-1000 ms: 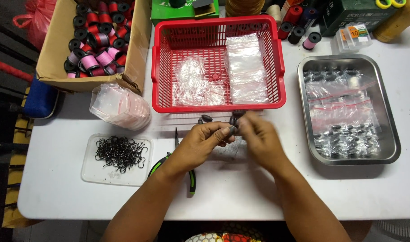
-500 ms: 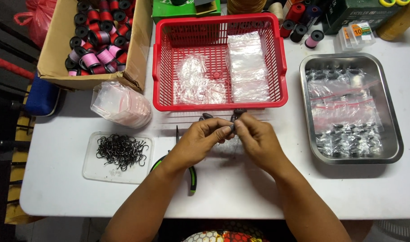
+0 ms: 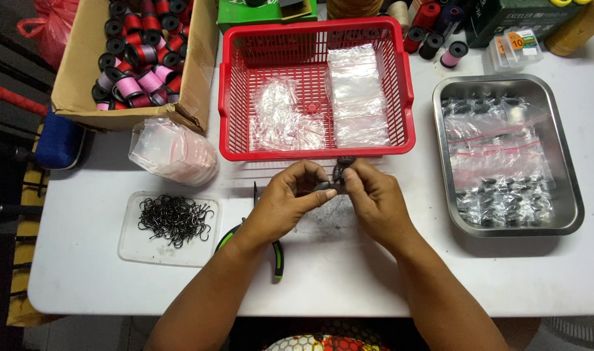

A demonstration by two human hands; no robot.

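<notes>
Both my hands have barely shifted since a moment ago; they stay pressed together over the middle of the white table, just in front of the red basket. My left hand and my right hand meet at the fingertips, pinching a small dark piece between them, too small for me to tell its shape. Another small dark piece lies on the table just beyond my fingers, close to the basket's near wall.

Green-handled pliers lie partly under my left wrist. Left of them sits a clear shallow tray heaped with black wire hooks. A stack of small clear bags rests beside the cardboard box full of thread spools. More clear bags lie inside the basket. To my right stands a metal tray with bagged dark pieces.
</notes>
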